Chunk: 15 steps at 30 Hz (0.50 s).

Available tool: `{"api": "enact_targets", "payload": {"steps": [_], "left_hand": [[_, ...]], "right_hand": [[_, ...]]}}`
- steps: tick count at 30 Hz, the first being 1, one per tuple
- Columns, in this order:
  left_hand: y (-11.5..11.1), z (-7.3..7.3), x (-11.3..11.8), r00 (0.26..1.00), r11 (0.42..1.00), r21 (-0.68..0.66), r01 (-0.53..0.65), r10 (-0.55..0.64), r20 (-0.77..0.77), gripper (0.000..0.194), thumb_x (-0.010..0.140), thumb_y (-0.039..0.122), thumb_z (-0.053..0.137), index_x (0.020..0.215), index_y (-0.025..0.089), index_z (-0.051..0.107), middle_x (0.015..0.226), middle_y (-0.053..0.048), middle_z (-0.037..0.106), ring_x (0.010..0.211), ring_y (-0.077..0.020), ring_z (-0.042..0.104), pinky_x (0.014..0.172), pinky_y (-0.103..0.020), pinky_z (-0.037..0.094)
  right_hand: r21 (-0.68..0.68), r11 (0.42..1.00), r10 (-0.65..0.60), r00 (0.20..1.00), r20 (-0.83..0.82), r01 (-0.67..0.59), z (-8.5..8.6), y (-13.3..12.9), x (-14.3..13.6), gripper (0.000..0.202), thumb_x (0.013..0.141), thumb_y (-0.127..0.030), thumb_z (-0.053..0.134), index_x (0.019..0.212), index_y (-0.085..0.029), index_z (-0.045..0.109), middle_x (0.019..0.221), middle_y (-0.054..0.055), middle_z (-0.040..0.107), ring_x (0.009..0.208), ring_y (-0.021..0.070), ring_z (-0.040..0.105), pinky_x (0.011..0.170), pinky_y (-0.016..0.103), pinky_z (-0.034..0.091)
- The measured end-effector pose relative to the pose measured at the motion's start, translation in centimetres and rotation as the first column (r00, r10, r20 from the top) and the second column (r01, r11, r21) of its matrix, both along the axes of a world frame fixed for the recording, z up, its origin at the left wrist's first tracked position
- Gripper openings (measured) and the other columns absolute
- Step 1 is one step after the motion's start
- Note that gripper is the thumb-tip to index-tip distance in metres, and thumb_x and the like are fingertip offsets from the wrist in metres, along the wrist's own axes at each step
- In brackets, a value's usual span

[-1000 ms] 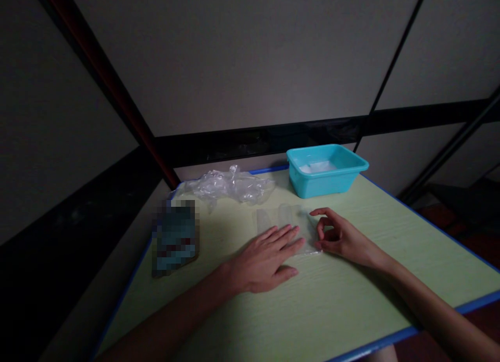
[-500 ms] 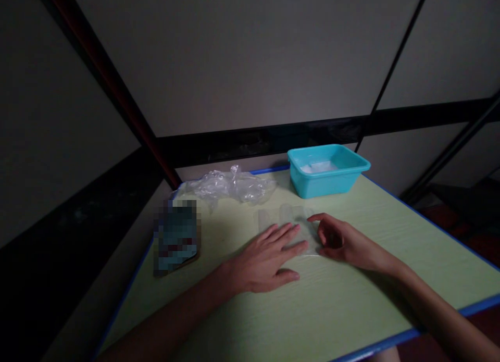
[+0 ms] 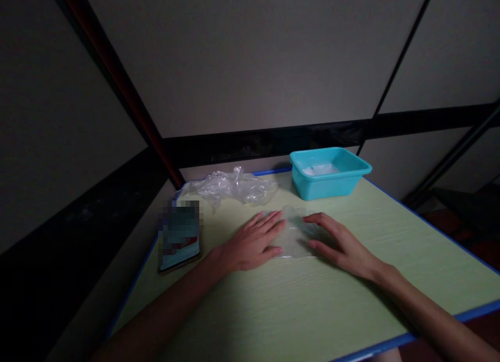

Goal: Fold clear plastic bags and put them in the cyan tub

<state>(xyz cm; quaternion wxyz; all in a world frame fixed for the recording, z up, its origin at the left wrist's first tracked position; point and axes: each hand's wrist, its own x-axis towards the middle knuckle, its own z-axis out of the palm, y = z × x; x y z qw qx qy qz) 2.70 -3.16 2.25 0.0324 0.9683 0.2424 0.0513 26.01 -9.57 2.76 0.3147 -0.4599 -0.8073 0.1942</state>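
Observation:
A clear disposable plastic glove (image 3: 294,239) lies flat on the table, its rounded finger ends pointing toward the wall. My left hand (image 3: 255,242) rests palm down over the glove's left part, fingers stretched out and hiding some of it. At the glove's right edge, my right hand (image 3: 341,247) is open, with thumb and forefinger apart and nothing visible between them. Whether its fingertips touch the film, I cannot tell.
A crumpled clear plastic bag (image 3: 234,187) lies at the back left. The turquoise basin (image 3: 328,185) behind my right hand has something white inside. A phone-like device (image 3: 180,242), partly pixelated, stands at left. The pale green table (image 3: 273,315) has blue edges and meets a wall.
My left hand has slid left and slightly away from me, onto the glove's left side. My right hand's fingers have spread from a curled shape. The view has shifted slightly.

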Motion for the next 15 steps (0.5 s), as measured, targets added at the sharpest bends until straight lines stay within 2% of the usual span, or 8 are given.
{"api": "enact_targets", "payload": {"steps": [3,6,10,15], "left_hand": [[0.0,-0.2,0.1,1.000,1.000,-0.003,-0.009,0.009,-0.029,0.057,0.085,0.047,0.033,0.132,0.017,0.021,0.141,-0.008,0.015,0.129,-0.0194,0.010,0.104,-0.036,0.008],[0.1,-0.2,0.1,0.999,1.000,-0.011,-0.016,0.015,-0.045,0.059,0.085,0.049,0.031,0.133,0.017,0.020,0.141,-0.008,0.015,0.129,-0.0192,0.009,0.104,-0.036,0.008],[0.1,-0.1,0.1,0.998,0.999,-0.022,-0.033,0.031,-0.060,0.062,0.083,0.053,0.032,0.133,0.017,0.020,0.141,-0.008,0.015,0.130,-0.0194,0.009,0.104,-0.036,0.007],[0.2,-0.2,0.0,0.997,0.999,-0.035,-0.042,0.039,-0.059,0.064,0.083,0.053,0.034,0.134,0.018,0.017,0.142,-0.007,0.012,0.130,-0.0191,0.006,0.104,-0.035,0.006]], "right_hand": [[0.058,0.998,0.002,0.981,0.195,-0.014,-0.8,0.3,-0.6,0.046,0.083,-0.027,0.044,0.126,-0.017,0.033,0.128,0.012,0.039,0.117,0.0216,0.036,0.099,0.041,0.028],[0.088,0.996,-0.022,0.944,0.330,-0.007,-1.3,0.5,-0.7,0.049,0.083,-0.028,0.043,0.129,-0.017,0.030,0.133,0.012,0.035,0.123,0.0224,0.028,0.102,0.046,0.019],[0.088,0.996,-0.038,0.922,0.386,0.004,-1.3,0.5,-0.2,0.052,0.083,-0.034,0.043,0.130,-0.017,0.028,0.135,0.012,0.032,0.125,0.0219,0.025,0.102,0.046,0.018],[0.078,0.997,-0.046,0.923,0.381,0.017,-1.4,0.6,1.3,0.061,0.082,-0.043,0.044,0.133,-0.020,0.020,0.139,0.011,0.024,0.127,0.0227,0.019,0.102,0.048,0.016]]}}
